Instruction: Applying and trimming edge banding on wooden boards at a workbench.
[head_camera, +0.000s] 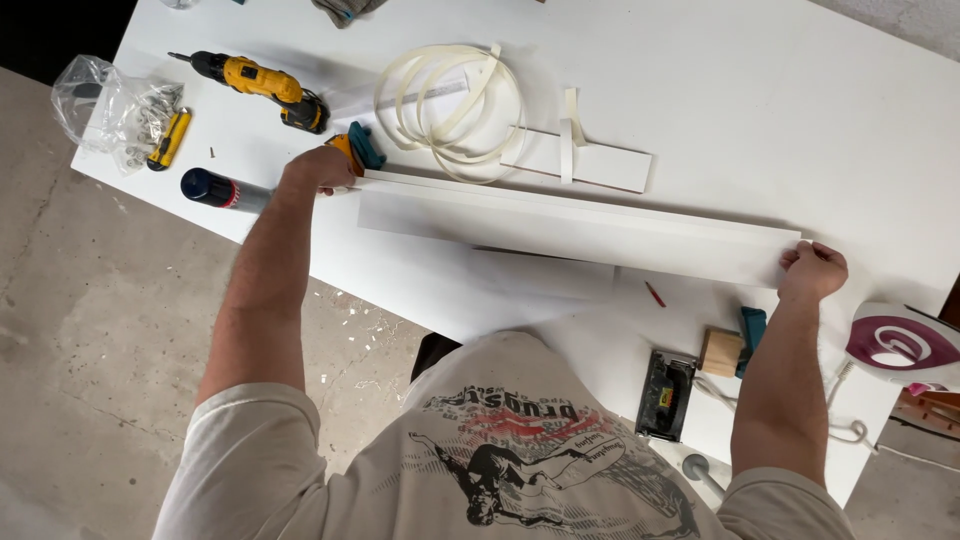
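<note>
- A long white board (580, 228) lay across the white table (800, 100), running from the left hand (322, 168) at the far left to the right hand (812, 270) at the near right.
- The left hand was closed over the board's left end, fingers curled on the edge; an orange-and-teal tool (356, 148) sat just behind the knuckles, and whether the hand also held it could not be told.
- The right hand was fisted on the board's right end, clamped on the corner.
- The board looked thin, flat and stiff, probably light for its length but awkward; being so long it would likely flex or swing if taken at one end only, so a hold at both ends, as here, seemed soundest.
- Its smooth white face looked slippery, and its edges and corners seemed liable to chip.
- A coil of cream edge strip (450, 100) lay far of the board, touching a smaller white panel (590, 160) to its right.
- Further left stood a yellow drill (262, 82), a yellow knife (170, 138), a clear bag (110, 105) of small metal parts and a dark spray can (215, 189), all well apart from the right hand.
- Near the right arm lay a wooden block (722, 352), a black tool (667, 395), a red pencil (655, 294) and a purple-and-white iron (902, 345).
</note>
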